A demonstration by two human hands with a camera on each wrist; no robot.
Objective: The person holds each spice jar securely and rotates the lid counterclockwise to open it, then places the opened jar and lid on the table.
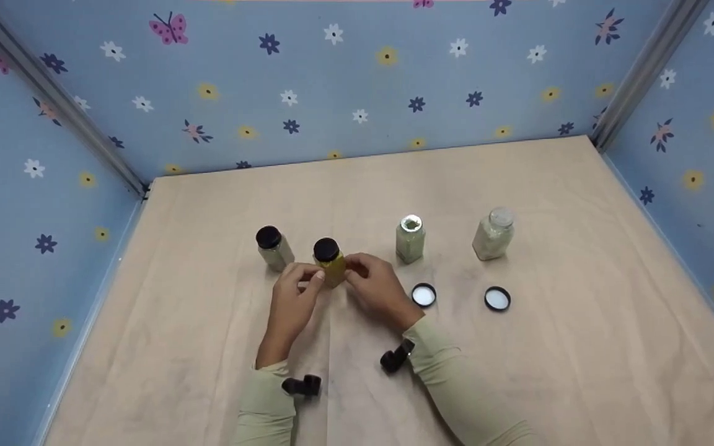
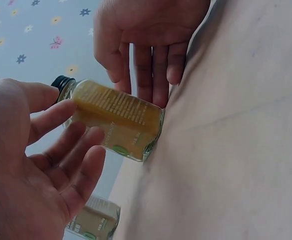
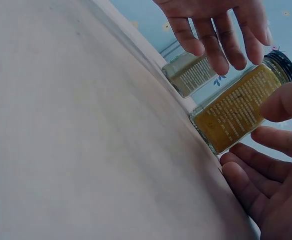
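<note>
A jar of yellow powder (image 1: 334, 272) with a black lid stands upright on the cloth between both hands, its printed label showing in the wrist views. At its left side is my left hand (image 1: 293, 300), thumb and fingertips close by the lid and upper glass, fingers loosely spread. From the right, my right hand (image 1: 382, 288) flanks the same jar. In the right wrist view the right thumb (image 3: 280, 105) overlaps the glass, while the other fingers lie extended along its side. Just left of this jar stands a black-capped jar of greenish powder (image 1: 276, 253), partly behind the left hand.
Right of the hands stand an uncapped greenish jar (image 1: 410, 241) and, farther right, another greenish jar (image 1: 493, 235) with a pale top. Two black-rimmed lids, a nearer one (image 1: 424, 295) and a farther one (image 1: 498, 299), lie white side up before them. Flowered blue walls (image 1: 357, 80) enclose the table.
</note>
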